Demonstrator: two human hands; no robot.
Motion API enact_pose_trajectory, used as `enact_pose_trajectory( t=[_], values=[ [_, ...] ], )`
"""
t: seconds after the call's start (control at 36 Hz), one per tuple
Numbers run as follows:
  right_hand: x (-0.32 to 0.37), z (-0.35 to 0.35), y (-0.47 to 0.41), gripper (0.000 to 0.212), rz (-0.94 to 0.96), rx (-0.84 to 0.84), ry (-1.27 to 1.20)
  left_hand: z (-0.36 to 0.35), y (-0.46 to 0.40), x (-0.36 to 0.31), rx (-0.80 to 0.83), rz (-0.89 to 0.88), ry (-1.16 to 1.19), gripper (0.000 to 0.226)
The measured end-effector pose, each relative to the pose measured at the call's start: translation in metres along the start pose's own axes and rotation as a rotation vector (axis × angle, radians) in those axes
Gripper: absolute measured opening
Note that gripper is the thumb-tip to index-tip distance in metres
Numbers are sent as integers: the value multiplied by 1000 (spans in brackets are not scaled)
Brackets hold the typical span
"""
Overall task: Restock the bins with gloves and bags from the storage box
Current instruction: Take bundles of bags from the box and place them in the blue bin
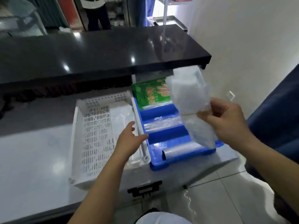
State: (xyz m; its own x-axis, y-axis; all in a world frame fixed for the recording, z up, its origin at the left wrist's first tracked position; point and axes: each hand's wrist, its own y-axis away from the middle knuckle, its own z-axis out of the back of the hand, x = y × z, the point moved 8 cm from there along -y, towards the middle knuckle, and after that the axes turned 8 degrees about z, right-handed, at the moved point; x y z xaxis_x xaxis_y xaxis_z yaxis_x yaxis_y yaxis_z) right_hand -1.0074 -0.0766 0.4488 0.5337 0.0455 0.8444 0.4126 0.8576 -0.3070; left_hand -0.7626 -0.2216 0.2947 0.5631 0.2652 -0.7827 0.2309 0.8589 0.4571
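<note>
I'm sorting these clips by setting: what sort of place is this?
Probably a shop or food-service counter. A glossy black counter stands over a work surface with a divided blue bin of plastic bags and a green glove packet, and the right hand holds a bundle of clear bags.

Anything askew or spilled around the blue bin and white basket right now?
Nothing spilled. The blue bin sits skewed to the white basket, its near corner past the counter edge. The right hand holds a bundle of clear bags above it.

A shop's service area — glossy black counter (100,50), steel worktop (32,152), metal shelving (166,16) behind.
</note>
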Motion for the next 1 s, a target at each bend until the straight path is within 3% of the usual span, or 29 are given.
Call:
enact_pose_trajectory(
  t=[0.06,0.14,0.19,0.28,0.42,0.5,0.61,0.72,0.83,0.92,1.0],
  values=[
    [2,-5,-22,18,157,61,326,-15,-14,-9,21,-25,-64,80],
    [-5,-27,-47,27,313,168,679,-25,-26,-21,-57,-114,-260,59],
    [-23,-50,-62,34,329,288,838,-25,-28,-24,-121,-133,-325,50],
    [-49,-79,-78,39,351,415,957,-26,-28,-20,-146,-134,-318,59],
    [-86,-124,-99,36,358,551,1027,-25,-29,-14,-73,-120,-198,74],
    [-110,-152,-105,27,320,671,1082,-25,-28,-9,-20,-127,-97,73],
    [-131,-170,-113,35,287,754,1037,-26,-29,-6,-46,-147,-43,69],
    [-132,-170,-129,35,284,866,923,-22,-30,-23,-233,-193,-281,84],
    [-134,-168,-134,26,271,996,832,-38,-34,-80,-279,-417,-563,67],
    [-135,-159,-137,32,271,948,779,-60,-48,-106,-198,-489,-781,50],
    [-137,-137,-139,47,294,827,819,-64,-65,-112,-197,-437,-855,40]
  ],
)
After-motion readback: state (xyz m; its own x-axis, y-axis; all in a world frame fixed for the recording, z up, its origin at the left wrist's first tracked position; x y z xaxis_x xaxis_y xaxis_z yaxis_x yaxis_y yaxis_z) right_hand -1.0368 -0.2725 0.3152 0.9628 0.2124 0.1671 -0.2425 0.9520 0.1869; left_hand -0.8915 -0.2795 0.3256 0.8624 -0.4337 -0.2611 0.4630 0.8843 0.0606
